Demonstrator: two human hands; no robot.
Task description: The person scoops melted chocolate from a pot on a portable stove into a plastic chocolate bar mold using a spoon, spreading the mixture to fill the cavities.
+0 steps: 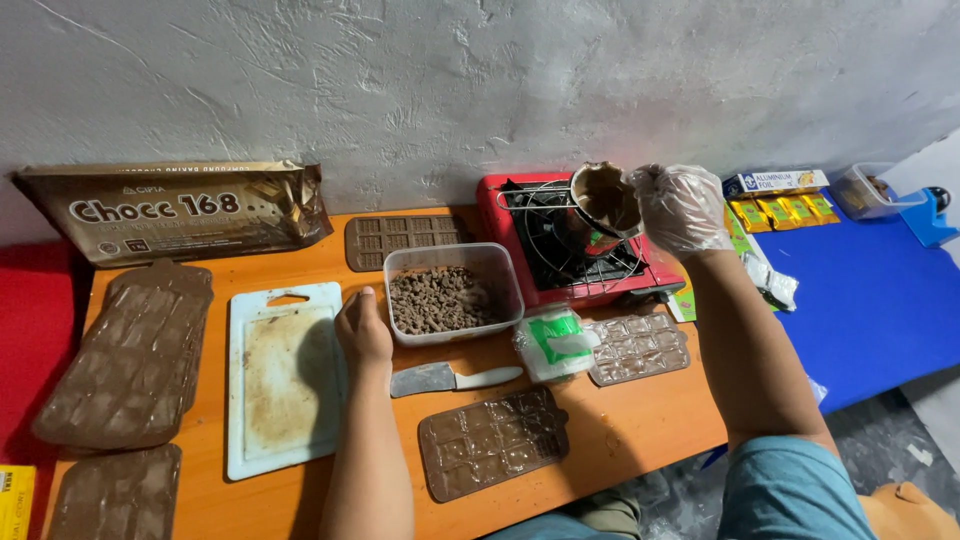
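My right hand, in a clear plastic glove, grips a small metal cup smeared with melted chocolate and holds it tilted over the wire rack of a red portable stove. My bare left hand rests closed on the orange table, touching the right edge of a white cutting board stained with chocolate. Just right of that hand stands a clear tub of chopped chocolate pieces. A knife with a white handle lies below the tub.
Brown chocolate moulds lie around: one near the front edge, one by the stove, one behind the tub, filled ones stacked at left. A large chocolate wrapper leans on the wall. A plastic packet and a blue table sit right.
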